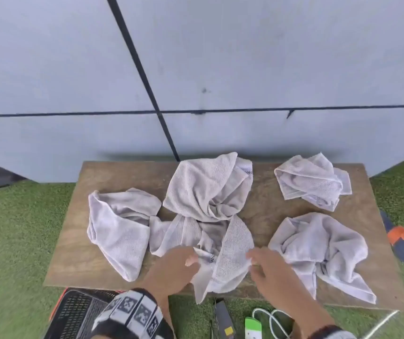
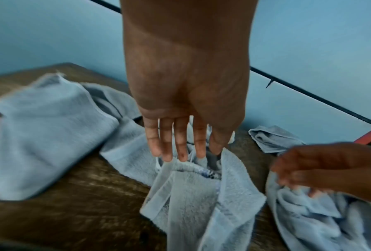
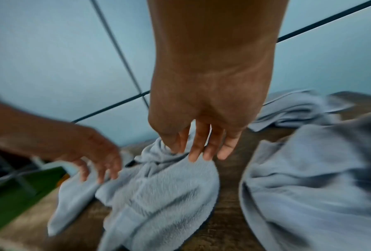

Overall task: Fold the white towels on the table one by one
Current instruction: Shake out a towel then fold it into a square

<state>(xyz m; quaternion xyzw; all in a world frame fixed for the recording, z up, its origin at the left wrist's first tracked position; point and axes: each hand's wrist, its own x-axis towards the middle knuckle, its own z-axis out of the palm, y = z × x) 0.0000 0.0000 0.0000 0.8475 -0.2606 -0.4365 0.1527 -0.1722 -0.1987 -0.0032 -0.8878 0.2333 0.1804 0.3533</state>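
Observation:
Several crumpled white towels lie on a low wooden table (image 1: pixel 264 211). Both my hands are at the front middle towel (image 1: pixel 232 253), whose lower corner hangs over the table's near edge. My left hand (image 1: pixel 191 259) reaches its left hem; in the left wrist view the straight fingertips (image 2: pixel 180 158) touch a raised fold of this towel (image 2: pixel 190 195). My right hand (image 1: pixel 252 259) touches its right rim; in the right wrist view the extended fingers (image 3: pixel 199 152) rest on the bunched cloth (image 3: pixel 158 186). Neither hand plainly pinches the cloth.
Other towels lie at the left (image 1: pixel 117 228), back middle (image 1: pixel 208 189), back right (image 1: pixel 311 182) and front right (image 1: pixel 323 245). On the green turf below sit a black keyboard (image 1: pixel 78 314), white cables (image 1: pixel 277 321) and a sandal (image 1: pixel 399 238). A grey wall stands behind.

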